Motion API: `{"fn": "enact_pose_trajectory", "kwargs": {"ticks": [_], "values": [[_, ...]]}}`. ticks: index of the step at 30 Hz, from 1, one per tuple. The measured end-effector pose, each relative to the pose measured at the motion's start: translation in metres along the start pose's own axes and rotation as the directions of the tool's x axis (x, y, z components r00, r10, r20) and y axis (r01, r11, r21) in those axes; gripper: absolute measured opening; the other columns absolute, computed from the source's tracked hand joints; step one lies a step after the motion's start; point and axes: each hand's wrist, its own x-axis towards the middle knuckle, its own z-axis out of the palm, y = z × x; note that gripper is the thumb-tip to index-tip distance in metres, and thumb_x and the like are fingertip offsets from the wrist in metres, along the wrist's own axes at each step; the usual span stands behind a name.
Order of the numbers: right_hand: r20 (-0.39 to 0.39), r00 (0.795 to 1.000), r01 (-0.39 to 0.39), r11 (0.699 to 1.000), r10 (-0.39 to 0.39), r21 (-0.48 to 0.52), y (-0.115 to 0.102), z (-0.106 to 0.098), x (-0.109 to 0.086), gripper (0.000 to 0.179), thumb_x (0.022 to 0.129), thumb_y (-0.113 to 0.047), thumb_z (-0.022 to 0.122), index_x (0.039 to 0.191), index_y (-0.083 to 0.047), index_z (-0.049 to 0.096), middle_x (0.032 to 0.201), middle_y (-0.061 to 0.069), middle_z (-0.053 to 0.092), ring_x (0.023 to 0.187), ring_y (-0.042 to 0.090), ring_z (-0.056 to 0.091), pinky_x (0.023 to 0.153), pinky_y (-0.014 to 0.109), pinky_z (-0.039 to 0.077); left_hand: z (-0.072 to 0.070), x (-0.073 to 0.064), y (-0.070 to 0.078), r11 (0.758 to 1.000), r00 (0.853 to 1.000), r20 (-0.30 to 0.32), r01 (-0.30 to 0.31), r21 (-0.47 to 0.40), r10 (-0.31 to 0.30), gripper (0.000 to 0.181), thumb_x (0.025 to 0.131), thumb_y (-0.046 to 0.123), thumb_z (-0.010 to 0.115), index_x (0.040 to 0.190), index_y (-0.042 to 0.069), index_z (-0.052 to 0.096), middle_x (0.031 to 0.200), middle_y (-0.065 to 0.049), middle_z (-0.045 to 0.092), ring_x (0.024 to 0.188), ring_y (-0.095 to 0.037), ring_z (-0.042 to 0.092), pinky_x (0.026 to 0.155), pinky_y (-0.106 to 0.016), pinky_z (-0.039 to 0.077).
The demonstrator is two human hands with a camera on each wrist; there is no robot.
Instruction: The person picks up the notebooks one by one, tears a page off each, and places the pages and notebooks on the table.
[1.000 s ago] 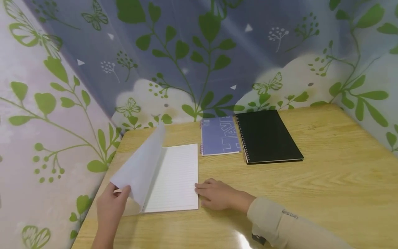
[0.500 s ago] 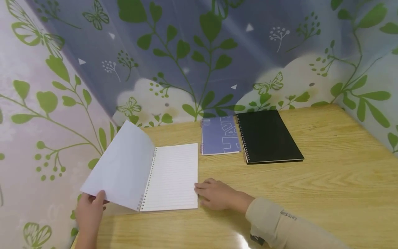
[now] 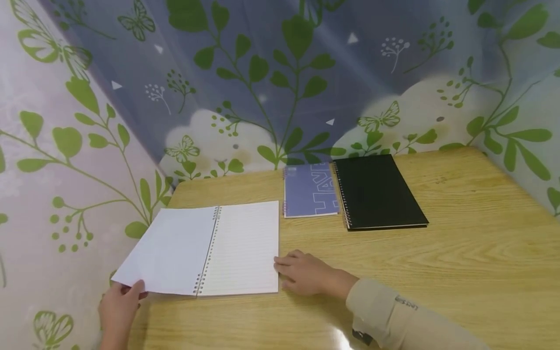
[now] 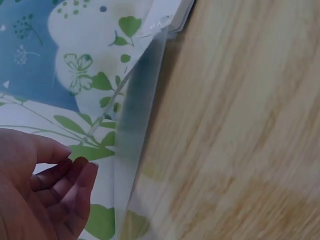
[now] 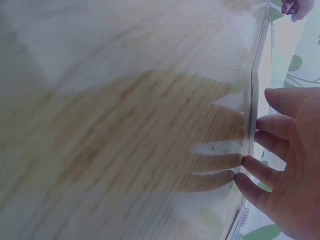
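A spiral notebook lies spread on the table with a blank white left sheet (image 3: 175,248) and a lined right page (image 3: 245,248). My left hand (image 3: 120,308) pinches the near outer corner of that left sheet, thumb on top. Under the sheet, the left wrist view shows a translucent cover (image 4: 137,130) lying over the table edge side, beside the left hand (image 4: 52,187). My right hand (image 3: 308,273) lies flat on the table with its fingertips at the notebook's right edge. In the right wrist view the right hand (image 5: 292,160) has its fingers spread along that edge.
Behind the notebook lies a purple spiral notebook (image 3: 310,192) with large outlined letters. A larger black spiral notebook (image 3: 378,194) sits against its right side. A leaf-patterned curtain (image 3: 245,97) backs the wooden table (image 3: 463,262) and also runs along its left side.
My left hand has swung the raised sheet over to the left and lowered it, so the notebook now lies nearly flat. The right hand has stayed at the right edge.
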Motion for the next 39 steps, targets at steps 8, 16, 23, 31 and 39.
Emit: {"fn": "enact_pose_trajectory", "kwargs": {"ticks": [8, 16, 23, 31, 39], "values": [[-0.002, 1.0, 0.0, 1.0, 0.0, -0.019, 0.0, 0.0, 0.0, 0.047, 0.095, -0.033, 0.046, 0.137, -0.012, 0.044, 0.146, 0.001, 0.039, 0.13, 0.026, 0.039, 0.104, 0.044, 0.038, -0.002, -0.004, -0.007, 0.958, 0.992, 0.109, -0.085, 0.272, 0.057, 0.057, 0.085, 0.032, 0.055, 0.115, -0.015, 0.042, 0.106, -0.036, 0.054, 0.089, -0.048, 0.054, 0.071, -0.048, 0.046], [0.002, 1.0, 0.007, 1.0, -0.007, -0.024, 0.001, 0.003, 0.002, 0.047, 0.095, -0.033, 0.045, 0.138, -0.013, 0.043, 0.146, 0.001, 0.039, 0.13, 0.025, 0.038, 0.103, 0.045, 0.039, 0.005, -0.009, 0.0, 0.905, 0.991, 0.137, -0.056, 0.421, -0.002, 0.066, 0.078, 0.034, 0.065, 0.108, -0.019, 0.038, 0.101, -0.04, 0.052, 0.088, -0.05, 0.055, 0.065, -0.056, 0.047], [-0.002, 1.0, -0.002, 1.0, 0.002, -0.019, 0.002, 0.006, 0.003, 0.047, 0.095, -0.034, 0.045, 0.138, -0.013, 0.043, 0.146, 0.0, 0.038, 0.131, 0.025, 0.037, 0.103, 0.046, 0.038, 0.007, -0.013, 0.001, 0.908, 0.996, 0.092, -0.036, 0.418, -0.003, 0.064, 0.076, 0.032, 0.067, 0.102, -0.018, 0.037, 0.099, -0.04, 0.05, 0.087, -0.052, 0.053, 0.064, -0.056, 0.046], [-0.006, 1.0, -0.003, 1.0, 0.003, -0.007, 0.001, 0.004, 0.001, 0.047, 0.095, -0.033, 0.045, 0.138, -0.013, 0.043, 0.146, 0.001, 0.038, 0.131, 0.025, 0.038, 0.103, 0.046, 0.038, 0.01, -0.014, 0.013, 0.879, 0.996, 0.061, -0.088, 0.468, 0.068, 0.08, 0.077, 0.033, 0.067, 0.121, -0.02, 0.026, 0.118, -0.042, 0.032, 0.108, -0.058, 0.033, 0.081, -0.065, 0.039], [-0.004, 1.0, 0.002, 0.999, -0.001, 0.034, 0.003, 0.001, 0.002, 0.046, 0.096, -0.034, 0.042, 0.137, -0.012, 0.044, 0.146, 0.002, 0.039, 0.13, 0.026, 0.037, 0.105, 0.045, 0.035, 0.012, -0.017, 0.057, 0.82, 0.963, 0.16, -0.27, 0.505, 0.218, 0.08, 0.085, 0.036, 0.056, 0.134, -0.017, 0.023, 0.135, -0.043, 0.018, 0.124, -0.058, 0.017, 0.102, -0.065, 0.02]]}}
